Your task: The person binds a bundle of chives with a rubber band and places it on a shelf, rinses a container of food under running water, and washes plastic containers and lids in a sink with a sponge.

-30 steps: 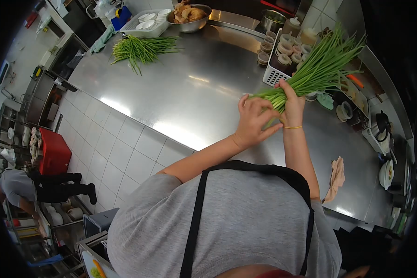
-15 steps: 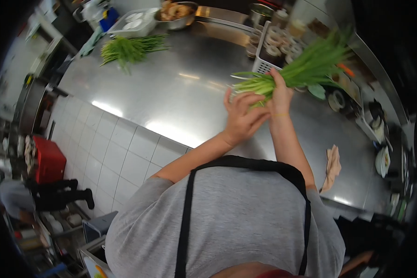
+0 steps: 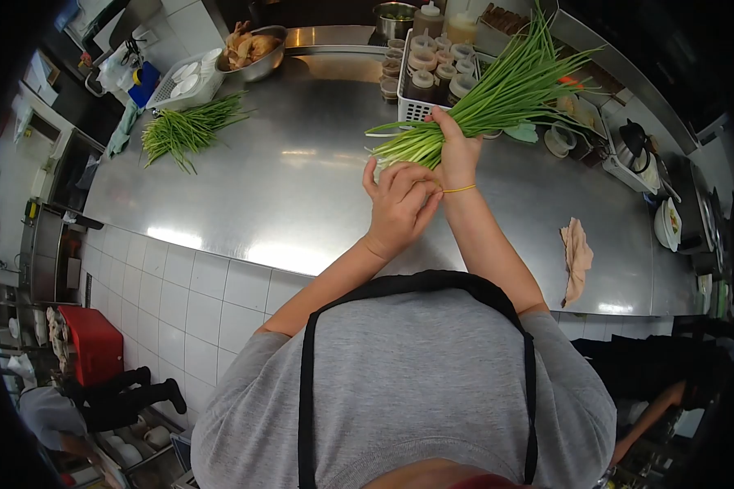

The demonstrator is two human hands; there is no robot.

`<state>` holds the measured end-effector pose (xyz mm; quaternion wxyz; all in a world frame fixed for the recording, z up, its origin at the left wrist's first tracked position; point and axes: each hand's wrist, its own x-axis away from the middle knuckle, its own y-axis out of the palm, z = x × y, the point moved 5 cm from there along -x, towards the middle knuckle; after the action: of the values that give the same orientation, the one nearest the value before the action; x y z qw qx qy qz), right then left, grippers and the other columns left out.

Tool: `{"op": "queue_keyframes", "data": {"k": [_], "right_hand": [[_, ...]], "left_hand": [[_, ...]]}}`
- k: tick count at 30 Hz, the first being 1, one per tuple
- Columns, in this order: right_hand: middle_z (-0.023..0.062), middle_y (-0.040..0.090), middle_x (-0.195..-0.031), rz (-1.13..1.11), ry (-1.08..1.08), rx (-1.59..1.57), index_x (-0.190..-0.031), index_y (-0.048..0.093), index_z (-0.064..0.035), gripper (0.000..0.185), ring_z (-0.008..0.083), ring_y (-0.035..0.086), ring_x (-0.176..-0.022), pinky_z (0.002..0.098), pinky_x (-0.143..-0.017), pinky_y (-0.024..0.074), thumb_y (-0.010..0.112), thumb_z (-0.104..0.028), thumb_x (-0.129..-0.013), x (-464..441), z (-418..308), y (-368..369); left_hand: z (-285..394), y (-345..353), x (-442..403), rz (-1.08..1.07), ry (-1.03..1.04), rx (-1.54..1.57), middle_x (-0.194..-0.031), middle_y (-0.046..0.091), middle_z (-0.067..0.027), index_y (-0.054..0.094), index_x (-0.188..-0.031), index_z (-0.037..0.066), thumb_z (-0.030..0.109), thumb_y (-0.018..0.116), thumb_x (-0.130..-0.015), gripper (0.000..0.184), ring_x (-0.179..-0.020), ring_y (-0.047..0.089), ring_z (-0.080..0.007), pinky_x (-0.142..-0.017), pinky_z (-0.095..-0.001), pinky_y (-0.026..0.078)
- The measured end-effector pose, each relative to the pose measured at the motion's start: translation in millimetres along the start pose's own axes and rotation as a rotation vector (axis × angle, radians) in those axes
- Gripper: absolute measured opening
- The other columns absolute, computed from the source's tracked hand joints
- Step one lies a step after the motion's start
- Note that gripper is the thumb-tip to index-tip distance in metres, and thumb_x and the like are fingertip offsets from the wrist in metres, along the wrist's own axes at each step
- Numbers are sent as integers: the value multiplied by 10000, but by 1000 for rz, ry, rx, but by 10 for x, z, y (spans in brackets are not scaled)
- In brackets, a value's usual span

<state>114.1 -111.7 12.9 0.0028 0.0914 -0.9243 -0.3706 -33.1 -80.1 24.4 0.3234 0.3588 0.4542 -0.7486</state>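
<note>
Remotely, I log right hand clamped round green stalks above the steel counter, left hand curled at the yellow wristband (pinching: cannot tell), steel spanning from near edge to greens pile.

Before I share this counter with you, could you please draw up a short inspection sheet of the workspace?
Surface: steel counter, shiny, with glare along its near edge.
Job's things: long green stalks, held above the counter; second bundle lying at the far left.
Clutter: white basket of bottles, metal bowl with food, crumpled tan cloth.
Grips: right grip closed around the stalks; left grip beside the yellow band on the right wrist, contact hard to tell.
Cables: nothing seen on the counter.
Surroundings: tiled floor, red box, person at lower left, another's arm at lower right.
</note>
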Motion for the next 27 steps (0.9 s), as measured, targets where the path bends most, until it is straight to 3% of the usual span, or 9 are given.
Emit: {"op": "queue_keyframes", "data": {"k": [6, 9, 11, 15, 17, 21, 24, 26, 27], "right_hand": [[71, 563, -727, 33, -3, -61, -913, 436, -47, 324, 166, 580, -634, 287, -542, 481, 652, 72, -704, 8, -138, -9], [85, 579, -755, 21, 22, -103, -814, 505, -38, 165, 177, 585, -662, 308, -551, 503, 644, 15, -744, -74, -255, -57], [88, 583, -770, 39, 3, -107, -839, 520, -25, 153, 181, 587, -678, 310, -562, 506, 640, 9, -749, -82, -347, -68], [95, 586, -771, 45, 56, -130, -842, 544, -7, 109, 190, 584, -675, 315, -588, 509, 626, -45, -779, -163, -434, -185], [89, 586, -764, 72, 178, -202, -827, 551, -12, 95, 191, 580, -664, 310, -606, 506, 624, -56, -784, -158, -399, -231], [80, 586, -757, 19, 291, -220, -820, 554, -21, 89, 188, 576, -657, 308, -616, 501, 626, -61, -785, -74, -368, -239], [74, 584, -739, 10, 164, -76, -802, 551, -26, 83, 179, 576, -659, 301, -608, 495, 629, -37, -775, -118, -371, -349], [58, 578, -720, -3, -195, 203, -832, 512, -32, 182, 168, 580, -653, 298, -581, 485, 645, 32, -727, -154, -486, -439], [58, 578, -720, -2, -195, 203, -832, 512, -32, 182, 168, 580, -653, 298, -581, 485, 645, 32, -727, -154, -472, -450]], "left_hand": [[93, -56, -61, -159, -80, 430, -922, 554, -48, 475, -843, 87, 74, 542, -797, 83, -927, 497, -193, -997, -474, 196], [66, -87, 34, -368, -228, 818, -848, 539, -59, 436, -875, 87, 69, 519, -830, 96, -822, 507, -149, -924, -422, 319], [59, -117, 116, -379, -380, 1025, -703, 482, -1, 428, -874, 83, 35, 534, -833, 123, -649, 457, -72, -746, -294, 407], [-40, -211, 103, -440, -390, 733, -589, 378, 52, 427, -864, 77, -7, 583, -805, 187, -537, 356, -33, -548, -190, 346], [-350, -84, 269, -286, -610, 699, -541, 317, 81, 430, -870, 71, 2, 620, -792, 216, -481, 271, -8, -476, -171, 266], [-616, 83, 303, -27, -689, 1041, -561, 351, 73, 445, -854, 68, 31, 603, -816, 167, -504, 294, -3, -480, -167, 249], [-601, -37, 290, -85, -630, 943, -562, 341, 74, 457, -749, 62, 67, 617, -821, 176, -514, 273, -6, -470, -185, 233], [-588, -140, 216, -91, -618, 921, -561, 347, 74, 454, -714, 62, 88, 612, -829, 198, -514, 272, -7, -469, -185, 229], [-576, -180, 182, -91, -607, 896, -560, 353, 74, 451, -680, 62, 109, 607, -838, 227, -514, 272, -8, -468, -186, 226]]}}
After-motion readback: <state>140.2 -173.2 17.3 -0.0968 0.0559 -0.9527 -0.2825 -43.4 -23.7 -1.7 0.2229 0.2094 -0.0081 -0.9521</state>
